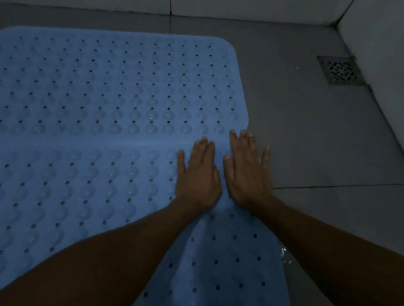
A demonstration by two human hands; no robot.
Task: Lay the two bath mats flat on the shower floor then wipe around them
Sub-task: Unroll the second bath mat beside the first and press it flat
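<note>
Grey shower floor (317, 145) tiles run back to pale wall tiles, with a square metal drain grate (341, 71) set near the far right corner. Two blue perforated bath mats lie side by side: the far mat (100, 82) looks flat, and the near mat (26, 203) meets it along a seam, though whether they overlap or only touch there is hard to tell. Your left hand (198, 176) and right hand (246, 171) rest palm-down at the right end of that seam, fingers straight and spread, holding nothing; the right hand's outer fingers reach onto bare tile. A raised fold shows in the near mat just below your wrists. Press and sweep outward from the seam toward that fold so the suction cups seat, working the bulge to the edge. Dim light blurs detail, your forearms hide part of the near mat, the left and bottom edges are cut off, and no wiping cloth is in view.
</note>
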